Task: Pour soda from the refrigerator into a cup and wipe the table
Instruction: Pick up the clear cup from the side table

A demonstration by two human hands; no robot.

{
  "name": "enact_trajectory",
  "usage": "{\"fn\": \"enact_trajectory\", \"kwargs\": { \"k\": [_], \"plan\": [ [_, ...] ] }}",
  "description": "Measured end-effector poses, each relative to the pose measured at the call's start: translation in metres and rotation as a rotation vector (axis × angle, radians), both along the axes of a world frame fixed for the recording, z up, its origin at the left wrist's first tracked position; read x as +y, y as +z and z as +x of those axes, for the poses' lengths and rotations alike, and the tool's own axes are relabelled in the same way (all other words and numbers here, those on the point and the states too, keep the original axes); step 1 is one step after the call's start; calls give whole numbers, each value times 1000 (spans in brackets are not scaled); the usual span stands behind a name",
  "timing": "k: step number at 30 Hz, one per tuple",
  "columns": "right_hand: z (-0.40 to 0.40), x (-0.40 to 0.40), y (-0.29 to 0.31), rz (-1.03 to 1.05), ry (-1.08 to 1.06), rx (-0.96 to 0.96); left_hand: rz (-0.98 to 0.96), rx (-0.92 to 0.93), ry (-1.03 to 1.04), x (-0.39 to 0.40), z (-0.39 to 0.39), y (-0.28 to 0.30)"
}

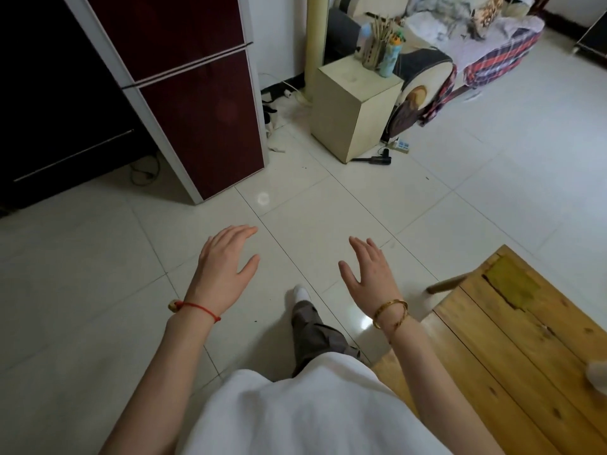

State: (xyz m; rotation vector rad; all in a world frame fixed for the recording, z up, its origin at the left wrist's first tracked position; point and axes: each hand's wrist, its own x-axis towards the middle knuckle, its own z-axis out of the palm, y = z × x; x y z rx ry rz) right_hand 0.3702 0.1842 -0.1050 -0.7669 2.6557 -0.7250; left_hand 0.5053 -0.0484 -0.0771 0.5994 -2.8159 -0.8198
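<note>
Pale glossy floor tiles (328,205) everywhere, with a couple of light reflections on them. A cream cabinet (353,110) stands against the white wall, next to a sofa (460,57) piled with plaid cloth and clutter. Cables and a power strip (402,145) lie on the floor around it.

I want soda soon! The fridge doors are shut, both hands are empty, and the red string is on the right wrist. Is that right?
Almost. The red string is on the left wrist, by the left hand; the right hand has a gold bangle at its wrist. The head view shows this. The fridge doors are shut, and both hands are empty.
</note>
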Motion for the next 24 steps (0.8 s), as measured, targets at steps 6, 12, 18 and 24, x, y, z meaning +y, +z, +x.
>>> {"fn": "enact_trajectory", "kwargs": {
  "k": [6,12,18,24],
  "plan": [
    [-87,-61,-2,-34,2,2,-12,8,-22,-55,-91,-3],
    [-206,-127,16,-46,13,31,-32,61,-20,-115,-206,13],
    [-305,-182,32,-49,23,70,-5,59,1,-171,-298,19],
    [-377,-224,25,-35,-5,36,8,47,-28,-219,-379,14]
  ]
}}
